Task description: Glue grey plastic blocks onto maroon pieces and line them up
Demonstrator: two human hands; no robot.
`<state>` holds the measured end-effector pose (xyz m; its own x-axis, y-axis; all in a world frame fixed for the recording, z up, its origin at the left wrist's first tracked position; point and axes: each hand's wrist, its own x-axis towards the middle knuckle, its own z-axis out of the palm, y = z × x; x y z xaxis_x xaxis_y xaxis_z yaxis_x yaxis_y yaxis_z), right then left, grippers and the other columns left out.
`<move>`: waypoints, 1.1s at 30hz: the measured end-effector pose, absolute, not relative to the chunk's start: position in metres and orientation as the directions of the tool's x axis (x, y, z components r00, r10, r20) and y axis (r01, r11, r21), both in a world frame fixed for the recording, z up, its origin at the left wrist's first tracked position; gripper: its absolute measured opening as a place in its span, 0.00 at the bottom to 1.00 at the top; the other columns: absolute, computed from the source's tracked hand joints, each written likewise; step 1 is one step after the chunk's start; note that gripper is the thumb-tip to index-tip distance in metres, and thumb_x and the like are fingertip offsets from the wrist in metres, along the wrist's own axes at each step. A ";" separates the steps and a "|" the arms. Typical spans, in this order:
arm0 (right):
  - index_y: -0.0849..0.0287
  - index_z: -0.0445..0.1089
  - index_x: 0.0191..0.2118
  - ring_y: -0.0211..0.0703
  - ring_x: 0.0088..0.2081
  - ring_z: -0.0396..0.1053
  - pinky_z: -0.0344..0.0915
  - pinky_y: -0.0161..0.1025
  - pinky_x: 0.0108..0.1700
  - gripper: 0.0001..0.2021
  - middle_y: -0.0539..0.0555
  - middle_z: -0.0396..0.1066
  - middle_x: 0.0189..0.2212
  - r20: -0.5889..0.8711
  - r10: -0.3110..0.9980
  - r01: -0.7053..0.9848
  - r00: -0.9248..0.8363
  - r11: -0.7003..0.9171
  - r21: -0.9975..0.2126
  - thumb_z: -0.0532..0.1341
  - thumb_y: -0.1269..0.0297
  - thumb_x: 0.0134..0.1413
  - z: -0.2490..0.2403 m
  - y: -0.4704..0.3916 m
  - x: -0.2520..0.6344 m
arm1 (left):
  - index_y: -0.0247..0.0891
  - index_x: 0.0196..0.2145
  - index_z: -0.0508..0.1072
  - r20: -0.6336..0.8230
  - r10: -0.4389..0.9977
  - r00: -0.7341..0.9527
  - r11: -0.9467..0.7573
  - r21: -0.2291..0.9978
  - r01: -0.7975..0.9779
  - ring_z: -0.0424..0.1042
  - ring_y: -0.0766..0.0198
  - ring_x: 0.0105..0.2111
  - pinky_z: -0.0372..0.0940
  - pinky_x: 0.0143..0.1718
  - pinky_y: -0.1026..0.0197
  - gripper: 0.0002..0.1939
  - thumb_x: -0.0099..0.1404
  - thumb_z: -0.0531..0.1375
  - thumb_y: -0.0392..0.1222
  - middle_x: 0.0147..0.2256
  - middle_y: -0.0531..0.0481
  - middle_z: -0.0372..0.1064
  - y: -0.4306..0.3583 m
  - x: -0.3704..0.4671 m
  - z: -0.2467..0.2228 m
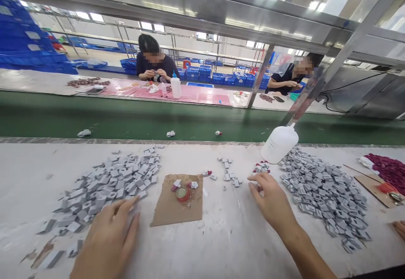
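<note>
My left hand (pixel 109 239) is at the near edge of a pile of grey block-shaped pieces (pixel 117 178). Its index finger stretches toward a piece and the thumb stands apart; nothing shows held. My right hand (pixel 274 201) reaches over the table, fingers apart, beside a small cluster of grey and maroon pieces (pixel 261 167). Part of that cluster is hidden under the fingers. Between the hands lies a cardboard sheet (pixel 177 215) bearing a red-rimmed round cap (pixel 182 194) and two grey-and-maroon pieces (pixel 193 185). Several loose grey pieces (pixel 232 178) lie left of my right hand.
A white squeeze bottle (pixel 280 144) stands by a larger grey pile (pixel 325 194) at right. Maroon pieces (pixel 387 169) and another person's hand (pixel 400 228) are at the far right. Beyond runs a green conveyor belt (pixel 142 119) carrying a few pieces; two people sit across it.
</note>
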<state>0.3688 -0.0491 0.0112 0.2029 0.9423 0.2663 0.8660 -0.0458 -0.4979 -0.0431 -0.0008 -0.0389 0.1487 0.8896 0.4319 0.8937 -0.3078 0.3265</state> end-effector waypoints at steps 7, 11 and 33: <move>0.54 0.83 0.49 0.59 0.50 0.76 0.74 0.52 0.53 0.15 0.59 0.82 0.46 0.183 0.971 0.837 -0.155 0.227 -0.497 0.66 0.76 0.60 0.015 0.043 0.284 | 0.34 0.56 0.78 0.447 0.889 0.103 -0.212 0.200 0.957 0.74 0.41 0.48 0.73 0.48 0.44 0.26 0.78 0.46 0.48 0.49 0.34 0.72 0.026 -0.030 -0.031; 0.56 0.81 0.41 0.58 0.47 0.77 0.74 0.51 0.50 0.15 0.59 0.82 0.41 0.178 0.973 0.810 -0.147 0.221 -0.543 0.62 0.80 0.56 0.012 0.058 0.278 | 0.34 0.55 0.80 0.443 0.888 0.127 -0.229 0.185 0.956 0.73 0.43 0.47 0.73 0.47 0.44 0.24 0.78 0.47 0.45 0.47 0.34 0.72 0.021 -0.027 -0.030; 0.48 0.76 0.56 0.43 0.36 0.75 0.75 0.41 0.41 0.17 0.54 0.77 0.51 0.048 0.993 0.537 -0.108 0.099 -0.838 0.61 0.72 0.67 -0.022 -0.069 0.306 | 0.36 0.46 0.78 0.463 0.858 0.224 -0.312 0.123 0.942 0.72 0.39 0.47 0.66 0.46 0.44 0.18 0.78 0.50 0.43 0.44 0.36 0.81 0.016 -0.025 -0.029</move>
